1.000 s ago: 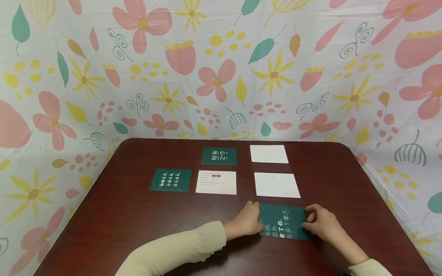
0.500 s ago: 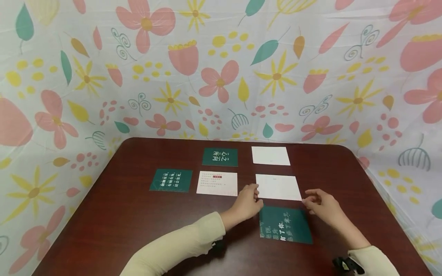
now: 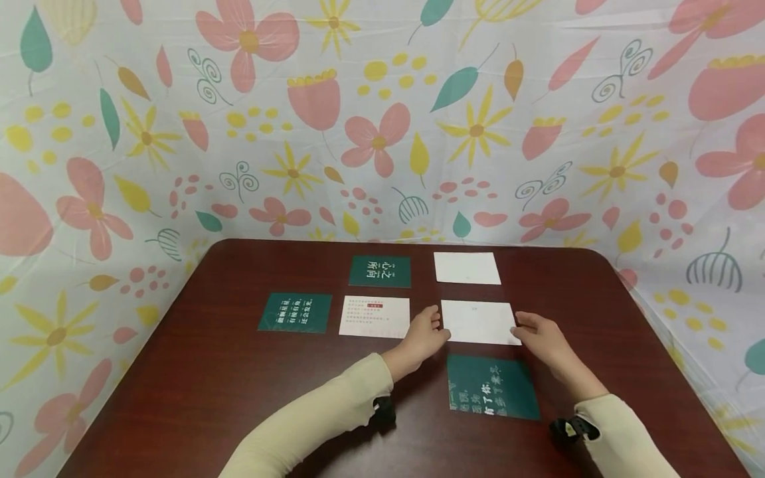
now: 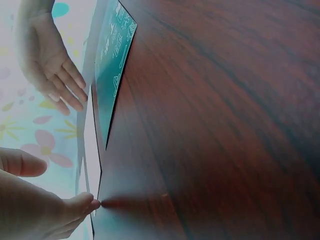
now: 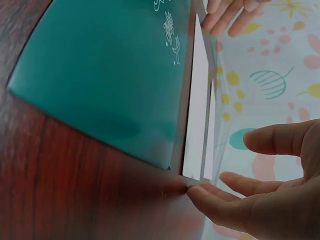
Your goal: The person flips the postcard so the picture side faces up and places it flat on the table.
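A blank-looking white card (image 3: 481, 323) with a tiny mark lies flat in the right-hand column. Beside its left edge is my left hand (image 3: 423, 337), fingers loosely bent and holding nothing. At the opposite edge, my right hand (image 3: 546, 338) has its fingertips close to the card's right side; the right wrist view shows thumb and fingers (image 5: 215, 200) spread apart. Whether any fingertip touches the card is hard to tell. Nearer to me lies a dark green card (image 3: 508, 398) with white lettering, untouched by either hand. The left wrist view shows this green card (image 4: 111, 70) edge-on.
Another white card (image 3: 467, 268) lies farther back. Left of it are a green lettered card (image 3: 380, 272), a white printed card (image 3: 374, 317) and a second green card (image 3: 295, 313). All rest on the dark wooden table (image 3: 209, 385). A flowered curtain (image 3: 382, 133) hangs behind.
Both hands have let go of the near green card and moved away from me, up to the sides of the white card behind it. The green card stays flat on the table.
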### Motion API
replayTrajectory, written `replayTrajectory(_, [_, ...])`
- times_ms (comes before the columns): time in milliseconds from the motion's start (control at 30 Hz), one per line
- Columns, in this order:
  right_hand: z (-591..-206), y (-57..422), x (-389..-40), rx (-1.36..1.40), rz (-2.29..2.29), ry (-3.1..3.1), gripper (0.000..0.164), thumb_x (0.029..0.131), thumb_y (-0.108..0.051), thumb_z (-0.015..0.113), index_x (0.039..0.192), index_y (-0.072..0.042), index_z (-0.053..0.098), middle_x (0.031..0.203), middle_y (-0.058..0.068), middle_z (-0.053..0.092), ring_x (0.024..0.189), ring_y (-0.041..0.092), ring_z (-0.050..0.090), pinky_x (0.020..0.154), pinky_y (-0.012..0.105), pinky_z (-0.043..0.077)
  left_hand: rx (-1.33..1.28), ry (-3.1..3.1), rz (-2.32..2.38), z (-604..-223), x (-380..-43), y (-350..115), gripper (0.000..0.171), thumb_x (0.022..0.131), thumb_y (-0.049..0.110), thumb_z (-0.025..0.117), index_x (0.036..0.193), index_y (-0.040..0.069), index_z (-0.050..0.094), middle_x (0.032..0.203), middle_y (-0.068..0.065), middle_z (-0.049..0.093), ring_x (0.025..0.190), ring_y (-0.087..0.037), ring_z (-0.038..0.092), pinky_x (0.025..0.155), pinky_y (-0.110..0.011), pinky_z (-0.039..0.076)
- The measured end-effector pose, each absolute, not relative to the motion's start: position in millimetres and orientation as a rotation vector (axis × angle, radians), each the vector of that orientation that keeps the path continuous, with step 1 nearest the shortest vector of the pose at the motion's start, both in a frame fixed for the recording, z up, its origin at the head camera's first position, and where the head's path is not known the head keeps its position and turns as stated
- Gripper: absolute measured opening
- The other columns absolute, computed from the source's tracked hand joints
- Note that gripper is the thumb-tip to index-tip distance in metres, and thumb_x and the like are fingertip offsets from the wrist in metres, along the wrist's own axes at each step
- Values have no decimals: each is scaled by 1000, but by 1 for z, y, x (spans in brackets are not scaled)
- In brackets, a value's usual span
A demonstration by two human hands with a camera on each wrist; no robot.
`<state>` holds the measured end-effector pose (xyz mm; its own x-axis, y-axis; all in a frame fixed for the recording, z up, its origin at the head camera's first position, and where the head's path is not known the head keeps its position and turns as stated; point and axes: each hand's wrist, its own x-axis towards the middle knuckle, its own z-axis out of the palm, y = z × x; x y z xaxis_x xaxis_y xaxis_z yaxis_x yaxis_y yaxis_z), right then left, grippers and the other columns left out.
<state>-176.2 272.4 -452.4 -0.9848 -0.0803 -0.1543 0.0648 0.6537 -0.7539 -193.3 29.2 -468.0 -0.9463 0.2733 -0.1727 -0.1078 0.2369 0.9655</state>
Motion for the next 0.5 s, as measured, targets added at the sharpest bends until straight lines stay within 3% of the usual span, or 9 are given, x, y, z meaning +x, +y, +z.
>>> replayTrajectory(500, [-451, 262, -176, 44, -1281, 2652, 51, 100, -11, 46, 137, 21, 31, 136, 42, 36, 124, 52, 39, 99, 59, 37, 74, 2204, 1783, -470, -194, 38, 59, 89, 0, 57, 142, -11, 34, 136, -24, 46, 128, -35, 46, 99, -39, 44])
